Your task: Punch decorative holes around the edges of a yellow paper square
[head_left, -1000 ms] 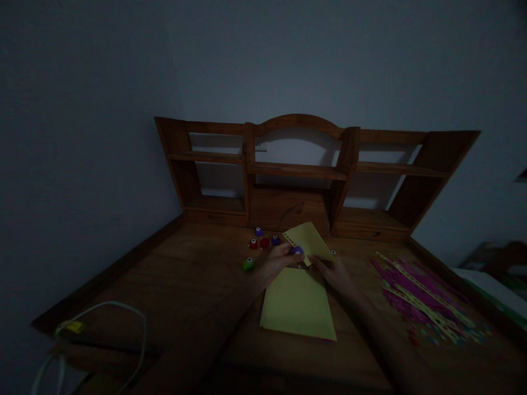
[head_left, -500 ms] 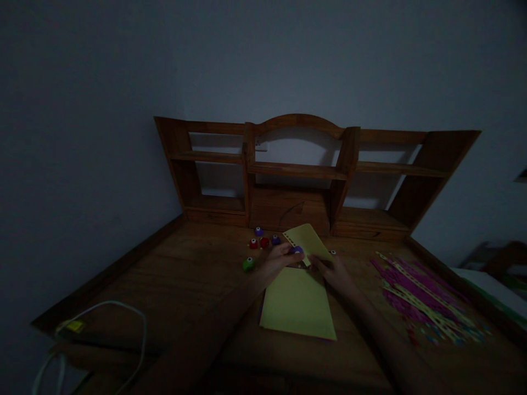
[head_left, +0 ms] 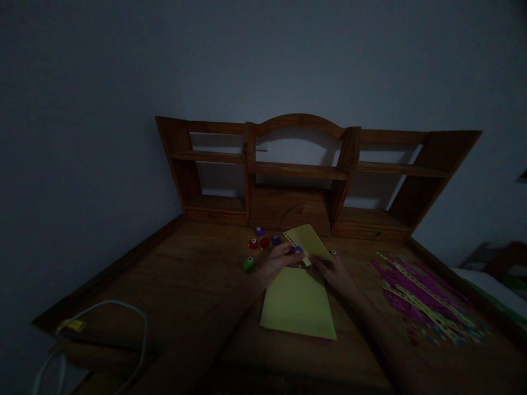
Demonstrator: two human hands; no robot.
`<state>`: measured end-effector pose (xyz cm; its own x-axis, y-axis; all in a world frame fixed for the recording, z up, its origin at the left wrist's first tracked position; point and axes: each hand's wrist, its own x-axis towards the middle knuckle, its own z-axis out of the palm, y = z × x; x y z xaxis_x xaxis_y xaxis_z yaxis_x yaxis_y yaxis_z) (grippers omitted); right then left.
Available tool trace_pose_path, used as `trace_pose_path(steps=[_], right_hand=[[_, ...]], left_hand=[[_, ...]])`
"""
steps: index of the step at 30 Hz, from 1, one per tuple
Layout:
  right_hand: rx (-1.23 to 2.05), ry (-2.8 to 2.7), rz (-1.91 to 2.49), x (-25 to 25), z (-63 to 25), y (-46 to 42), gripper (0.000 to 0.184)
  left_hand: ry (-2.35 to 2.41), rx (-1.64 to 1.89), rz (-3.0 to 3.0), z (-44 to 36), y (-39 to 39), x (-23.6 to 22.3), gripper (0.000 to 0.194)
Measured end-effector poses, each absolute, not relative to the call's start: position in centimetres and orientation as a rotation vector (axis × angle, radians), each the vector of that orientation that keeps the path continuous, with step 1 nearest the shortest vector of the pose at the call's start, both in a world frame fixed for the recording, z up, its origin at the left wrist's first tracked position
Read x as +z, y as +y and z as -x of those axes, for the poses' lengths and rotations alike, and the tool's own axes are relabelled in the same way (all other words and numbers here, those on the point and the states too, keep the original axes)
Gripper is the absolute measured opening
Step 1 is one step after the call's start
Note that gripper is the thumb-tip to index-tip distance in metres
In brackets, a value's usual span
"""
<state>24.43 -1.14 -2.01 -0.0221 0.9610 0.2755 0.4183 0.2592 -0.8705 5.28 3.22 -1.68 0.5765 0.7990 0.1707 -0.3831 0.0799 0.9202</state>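
My left hand (head_left: 280,261) is closed around a small purple craft punch (head_left: 298,250). The edge of a yellow paper sheet (head_left: 312,240) with a row of cut-outs lies at that punch. My right hand (head_left: 334,274) pinches the same sheet by its near right part. Below both hands a stack of yellow paper (head_left: 300,304) rests on the desk, with darker coloured edges showing beneath. Further punches stand left of the hands: a green one (head_left: 248,264), two red ones (head_left: 254,244) (head_left: 264,242) and two purple ones (head_left: 259,231) (head_left: 276,240).
Pink and yellow punched strips (head_left: 420,293) and small coloured bits lie piled at the right. Another punch (head_left: 333,253) is partly hidden behind the sheet. A wooden shelf unit (head_left: 296,171) backs the desk (head_left: 185,274). A white cable (head_left: 144,323) loops at the front left.
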Motion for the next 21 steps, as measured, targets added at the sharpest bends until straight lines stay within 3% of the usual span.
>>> trace_pose_path(steps=[21], right_hand=[[0.647,-1.692,1.267,-1.82,-24.41,-1.1,0.033]], left_hand=[[0.465,0.948,-1.212,-5.16,3.55,-1.97,0.047]])
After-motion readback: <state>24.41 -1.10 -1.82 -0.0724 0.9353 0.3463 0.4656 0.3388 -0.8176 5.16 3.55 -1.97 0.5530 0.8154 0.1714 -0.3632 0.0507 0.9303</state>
